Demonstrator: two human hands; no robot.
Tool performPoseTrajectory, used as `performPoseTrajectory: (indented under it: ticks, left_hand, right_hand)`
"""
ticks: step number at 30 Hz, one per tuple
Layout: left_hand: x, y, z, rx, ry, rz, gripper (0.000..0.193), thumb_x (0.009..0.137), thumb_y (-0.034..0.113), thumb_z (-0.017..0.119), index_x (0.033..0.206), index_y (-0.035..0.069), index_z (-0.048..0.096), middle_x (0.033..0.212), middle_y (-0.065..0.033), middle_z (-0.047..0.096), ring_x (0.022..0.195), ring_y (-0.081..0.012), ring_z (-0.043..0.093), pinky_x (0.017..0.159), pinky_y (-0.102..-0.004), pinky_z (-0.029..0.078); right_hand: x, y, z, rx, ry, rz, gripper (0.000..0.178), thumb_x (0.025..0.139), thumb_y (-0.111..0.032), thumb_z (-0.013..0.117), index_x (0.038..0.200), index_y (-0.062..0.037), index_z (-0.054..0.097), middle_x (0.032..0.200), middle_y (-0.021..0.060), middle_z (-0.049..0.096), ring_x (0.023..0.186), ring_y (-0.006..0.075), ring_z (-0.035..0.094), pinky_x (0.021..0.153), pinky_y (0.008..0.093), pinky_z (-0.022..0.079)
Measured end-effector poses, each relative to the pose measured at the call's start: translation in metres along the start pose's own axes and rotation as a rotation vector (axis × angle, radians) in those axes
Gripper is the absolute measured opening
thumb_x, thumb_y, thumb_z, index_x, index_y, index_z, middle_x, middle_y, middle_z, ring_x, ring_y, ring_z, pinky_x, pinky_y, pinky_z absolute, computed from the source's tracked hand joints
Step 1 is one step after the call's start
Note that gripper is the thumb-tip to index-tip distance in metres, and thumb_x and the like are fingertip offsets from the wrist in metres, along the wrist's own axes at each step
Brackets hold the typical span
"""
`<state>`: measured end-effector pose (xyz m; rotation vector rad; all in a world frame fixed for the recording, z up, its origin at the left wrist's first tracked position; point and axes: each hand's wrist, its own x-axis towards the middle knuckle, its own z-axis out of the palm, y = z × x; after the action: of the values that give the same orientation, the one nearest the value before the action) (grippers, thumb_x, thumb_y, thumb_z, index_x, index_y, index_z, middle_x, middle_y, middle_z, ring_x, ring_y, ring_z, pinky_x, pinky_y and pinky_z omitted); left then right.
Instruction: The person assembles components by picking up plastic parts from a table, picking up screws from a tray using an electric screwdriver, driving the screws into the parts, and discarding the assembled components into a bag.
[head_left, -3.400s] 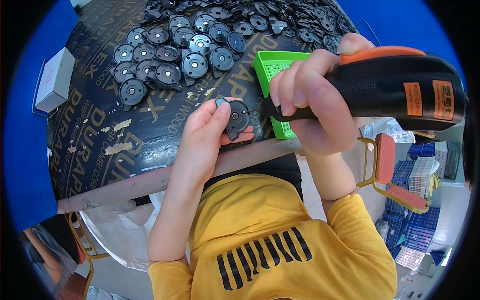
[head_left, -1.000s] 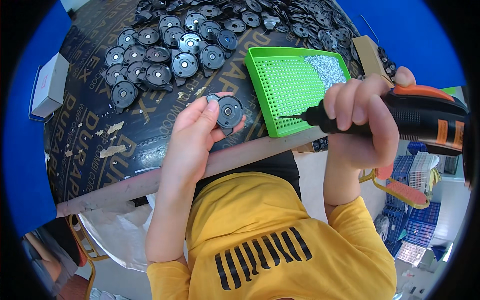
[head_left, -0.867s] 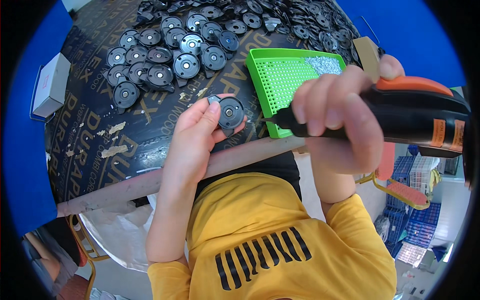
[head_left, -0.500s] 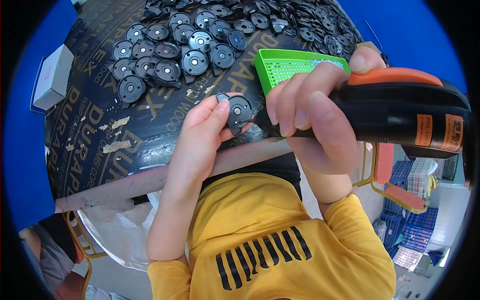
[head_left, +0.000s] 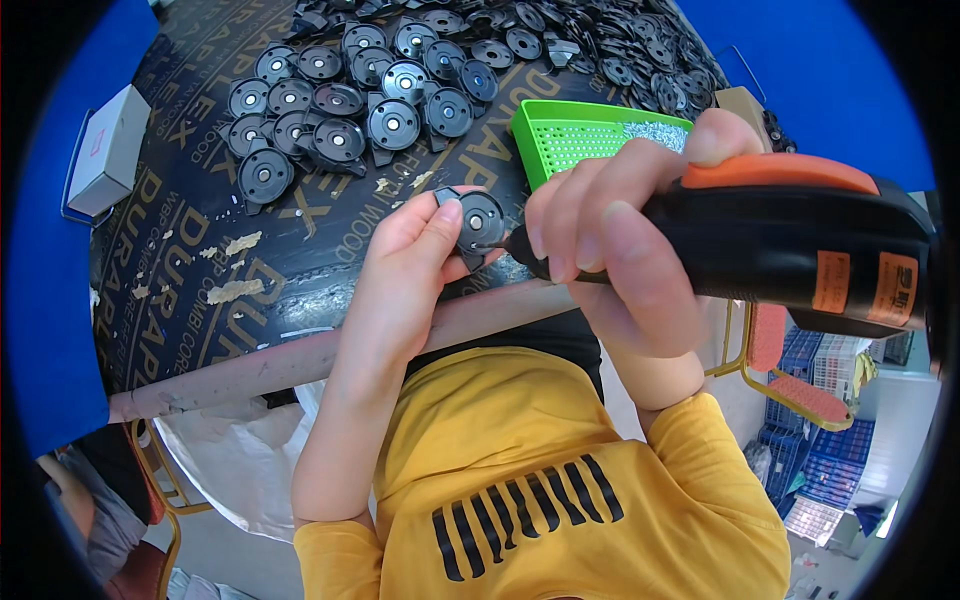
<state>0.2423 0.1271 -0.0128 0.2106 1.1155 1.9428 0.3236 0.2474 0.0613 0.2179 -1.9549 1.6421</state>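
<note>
Gold capital lettering [head_left: 250, 303] of several sizes repeats in slanting lines across the black surface [head_left: 325, 275], large words alternating with finer print, plainest toward its left edge and reaching down near the front edge. Two orange labels [head_left: 893, 290] stand on the black body of the power tool [head_left: 770, 235]: one carries bold dark characters, the other small blurred print. Off the surface's left edge, a white box [head_left: 112, 160] bears a small reddish mark, too small to read.

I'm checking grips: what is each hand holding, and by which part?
Left hand: a disc, by its left edge. Right hand: a power screwdriver, around its front.
</note>
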Motion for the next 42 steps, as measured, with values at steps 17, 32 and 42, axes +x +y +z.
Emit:
performPoseTrajectory:
  ticks: [17, 32, 42]
  left_hand:
    - [0.003, -0.004, -0.001, 0.024, 0.029, 0.033, 0.024, 0.091, 0.013, 0.037, 0.102, -0.003, 0.052, 0.087, -0.0064, 0.058, 0.074, -0.0099, 0.057, 0.069, -0.0235, 0.049]
    - [-0.006, -0.003, -0.006, 0.046, 0.032, 0.079, 0.025, 0.091, 0.014, 0.037, 0.107, 0.000, 0.050, 0.091, -0.0059, 0.058, 0.077, -0.0112, 0.058, 0.067, -0.0213, 0.046]
    - [-0.169, 0.004, -0.109, 0.642, 0.173, -0.075, 0.020, 0.083, 0.006, 0.044, 0.098, 0.000, 0.056, 0.103, -0.0085, 0.055, 0.099, -0.0162, 0.050, 0.086, -0.0272, 0.038]
  right_hand:
    - [-0.001, 0.006, 0.007, 0.015, 0.056, -0.037, 0.050, 0.074, 0.004, 0.046, 0.116, -0.0135, 0.025, 0.062, 0.0037, 0.043, 0.049, 0.0159, 0.045, 0.052, 0.0321, 0.040]
    - [0.000, -0.009, 0.010, 0.251, 0.267, -0.219, 0.053, 0.073, 0.000, 0.045, 0.122, -0.0079, 0.026, 0.057, 0.0031, 0.042, 0.043, 0.0152, 0.042, 0.046, 0.0287, 0.038]
    - [-0.045, -0.026, -0.061, 0.163, 0.362, -0.079, 0.044, 0.069, 0.000, 0.053, 0.108, -0.0061, 0.034, 0.057, 0.0069, 0.046, 0.043, 0.0157, 0.045, 0.045, 0.0272, 0.039]
